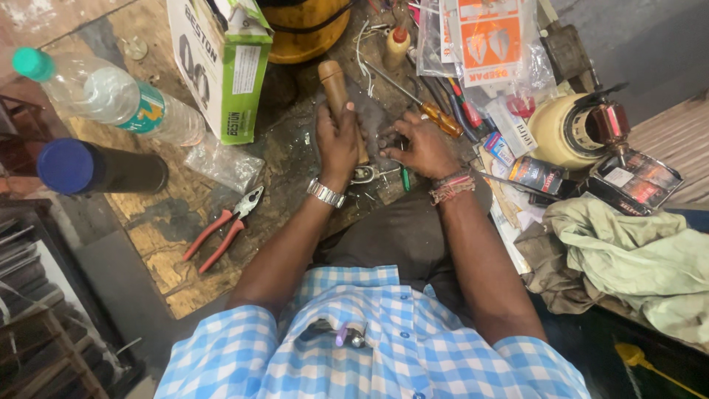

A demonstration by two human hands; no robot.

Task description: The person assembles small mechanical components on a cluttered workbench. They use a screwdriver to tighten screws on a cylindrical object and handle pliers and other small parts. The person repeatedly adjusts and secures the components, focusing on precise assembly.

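Lighting: warm, moderate, from above; dim toward lower left and lower right corners. Shadows: soft, short, under the pliers (223, 227) and bottles. Glare: mild sheen on plastic packets (484, 37). Focus: sharp centrally; slight softness and wide-angle bending at edges.

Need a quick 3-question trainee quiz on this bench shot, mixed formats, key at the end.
1. True or false: the left hand grips a wooden tool handle.
2. Which tool lies on the bench left of the left forearm? A) red-handled pliers B) a saw C) a spanner
3. Fill in: the clear plastic bottle at top left has a ___ cap.

Key: 1 true; 2 A; 3 green. The right hand rests on the bench beside the left, near an orange-handled screwdriver; whether it holds anything cannot be told.
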